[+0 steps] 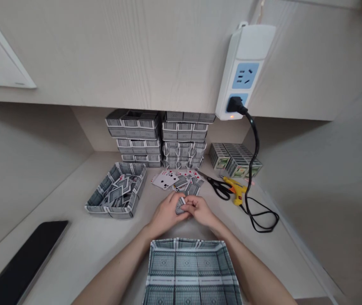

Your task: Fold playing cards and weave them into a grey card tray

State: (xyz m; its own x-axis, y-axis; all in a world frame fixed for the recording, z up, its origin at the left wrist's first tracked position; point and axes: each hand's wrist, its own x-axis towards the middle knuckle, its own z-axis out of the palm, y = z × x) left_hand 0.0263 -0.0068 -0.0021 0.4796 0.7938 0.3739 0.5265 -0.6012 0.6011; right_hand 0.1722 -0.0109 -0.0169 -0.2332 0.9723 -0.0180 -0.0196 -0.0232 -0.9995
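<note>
A small playing card (pixel 180 206) with a grey patterned back is gripped between my two hands, and it looks bent or folded. My left hand (pixel 167 210) has its fingers closed around the card's left side. On the other side, my right hand (pixel 200 208) pinches the card's edge with thumb and fingers. Just beyond my hands lie loose playing cards (pixel 165 180), some face up and some showing grey backs. Between my forearms sits an open box (pixel 187 262) with walls and bottom made of grey-backed cards.
At left stands a card-made tray (pixel 132 207) filled with folded cards. Stacked card boxes (pixel 183 150) rise behind. Black scissors (pixel 220 187), a yellow glue gun (pixel 238 190) with its cable, and card packs (pixel 238 159) lie right. A power strip (pixel 246 55) hangs above; a black slab (pixel 28 258) lies front left.
</note>
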